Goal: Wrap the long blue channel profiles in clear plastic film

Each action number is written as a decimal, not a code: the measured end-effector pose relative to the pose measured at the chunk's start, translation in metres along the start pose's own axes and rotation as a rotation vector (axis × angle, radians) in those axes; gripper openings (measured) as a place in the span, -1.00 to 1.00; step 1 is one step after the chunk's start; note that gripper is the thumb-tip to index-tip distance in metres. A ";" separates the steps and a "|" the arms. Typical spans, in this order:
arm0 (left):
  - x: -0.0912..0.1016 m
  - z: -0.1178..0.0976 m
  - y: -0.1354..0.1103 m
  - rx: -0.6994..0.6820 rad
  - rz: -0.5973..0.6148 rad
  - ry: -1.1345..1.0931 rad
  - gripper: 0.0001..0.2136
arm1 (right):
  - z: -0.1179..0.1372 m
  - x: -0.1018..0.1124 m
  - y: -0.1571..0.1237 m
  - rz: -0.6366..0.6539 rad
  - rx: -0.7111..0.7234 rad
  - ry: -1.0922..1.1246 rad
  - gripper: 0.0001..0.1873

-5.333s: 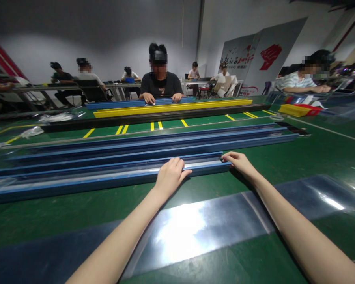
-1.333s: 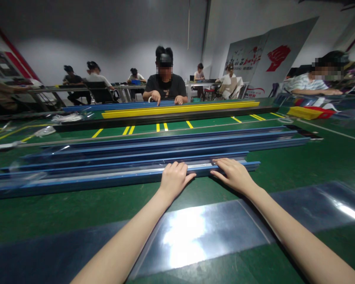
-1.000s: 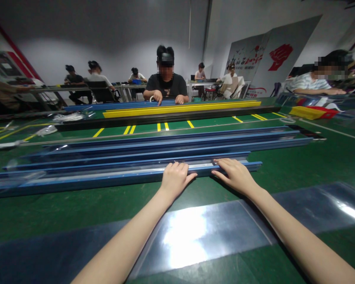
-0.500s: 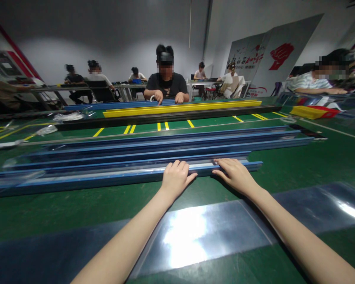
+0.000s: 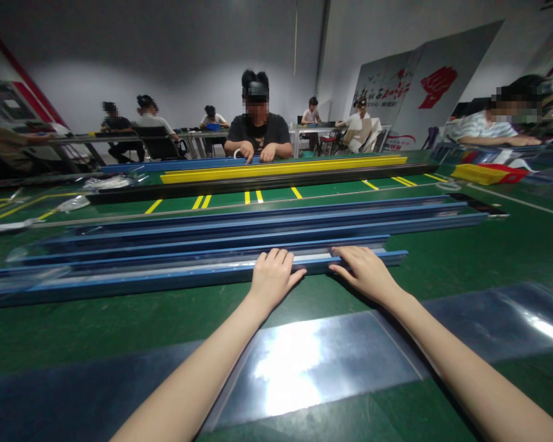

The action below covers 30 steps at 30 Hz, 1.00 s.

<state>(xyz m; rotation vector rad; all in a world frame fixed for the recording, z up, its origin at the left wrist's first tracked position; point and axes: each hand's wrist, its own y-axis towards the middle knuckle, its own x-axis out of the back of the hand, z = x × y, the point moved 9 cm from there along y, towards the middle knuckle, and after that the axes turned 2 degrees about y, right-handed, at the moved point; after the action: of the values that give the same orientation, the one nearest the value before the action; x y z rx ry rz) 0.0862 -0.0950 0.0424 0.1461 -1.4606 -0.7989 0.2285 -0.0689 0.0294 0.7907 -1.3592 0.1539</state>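
A long blue channel strip (image 5: 133, 280) lies across the green table in front of me, with a pale, shiny clear lining inside it. My left hand (image 5: 273, 273) grips the near wall of this strip, its fingers bent over the edge into the channel and its thumb along the outside. Closer to the strip's right end, my right hand (image 5: 364, 268) holds the same wall, fingers inside and thumb in front. The fingertips of my left hand are hidden in the channel. Under my forearms lies a wide, glossy clear plastic sheet (image 5: 341, 356).
Behind the held strip lie more blue channel strips (image 5: 304, 233). Farther back are a yellow strip (image 5: 281, 169) and a black strip (image 5: 258, 188). A co-worker (image 5: 258, 132) sits opposite, hands on another blue strip. Yellow and red trays (image 5: 482, 175) stand at the right.
My hands keep their places on the blue channel strip, which has shifted very slightly left. Opposite, the co-worker's hand on the right of the view has moved left, toward the other hand.
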 end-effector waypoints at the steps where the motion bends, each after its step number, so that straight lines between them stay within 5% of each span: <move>1: 0.001 0.000 0.000 0.002 -0.002 0.004 -0.70 | 0.000 0.000 0.000 0.001 -0.003 -0.008 -0.61; 30: 0.003 0.006 -0.002 0.076 -0.023 0.031 -0.64 | 0.004 0.006 0.001 -0.049 0.007 -0.019 -0.71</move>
<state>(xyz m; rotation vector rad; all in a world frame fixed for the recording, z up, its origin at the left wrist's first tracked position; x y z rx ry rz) 0.0795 -0.0954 0.0446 0.2323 -1.4624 -0.7575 0.2263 -0.0723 0.0351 0.8322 -1.3564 0.1131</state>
